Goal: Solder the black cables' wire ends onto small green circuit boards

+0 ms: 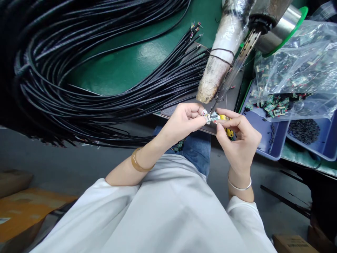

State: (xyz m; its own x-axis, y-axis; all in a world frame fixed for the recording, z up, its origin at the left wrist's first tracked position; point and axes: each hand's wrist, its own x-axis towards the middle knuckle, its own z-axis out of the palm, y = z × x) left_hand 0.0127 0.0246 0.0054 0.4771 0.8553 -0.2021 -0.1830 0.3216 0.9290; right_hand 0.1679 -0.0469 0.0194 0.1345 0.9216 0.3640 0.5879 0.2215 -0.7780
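My left hand (pixel 188 117) is closed in a pinch on several thin coloured wires (pixel 204 112). Their ends meet a small circuit board (pixel 215 116) just beyond my left fingertips. Thumb and forefinger of my right hand (pixel 238 135) close on a thin solder wire (pixel 225 100), right beside the board; the exact grip is partly hidden. Above the board, a soldering iron (pixel 247 49) points down, its tip close to the wires; I cannot tell if they touch. A yellow fixture (pixel 226 124) shows behind my right fingers.
Black cables (pixel 126 95) curve across the left of the green bench (pixel 147 52). A whitish tube (pixel 217 66) hangs beside the iron, near a solder spool (pixel 283 31). Rightward are a plastic bag of circuit boards (pixel 300 73) and purple trays (pixel 277 149) with small black parts (pixel 304 131).
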